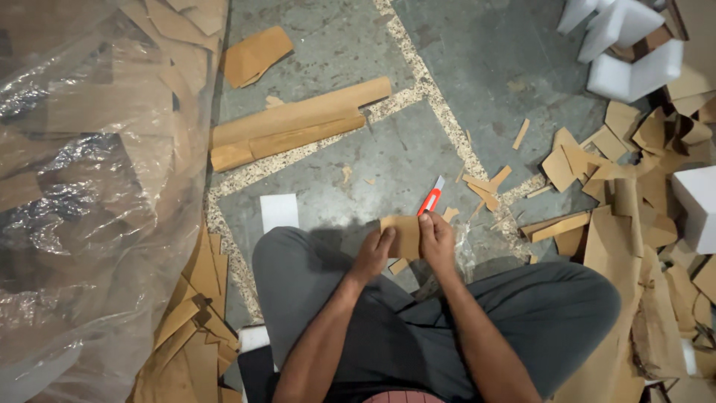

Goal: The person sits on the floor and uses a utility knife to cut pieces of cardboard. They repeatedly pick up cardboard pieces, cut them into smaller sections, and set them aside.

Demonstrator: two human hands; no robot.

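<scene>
Scrap-edged floor (350, 172), cardboard piece (403, 233) in-hand

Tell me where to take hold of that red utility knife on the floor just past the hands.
Take the red utility knife by its red handle, the lower end nearest the right hand. Come from above with fingers across its narrow width: it lies flat and slanted, and the pale blade end points up and away.

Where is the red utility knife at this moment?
In the head view, the red utility knife lies on the grey floor, just above the right hand and the small cardboard piece held by both hands.
</scene>
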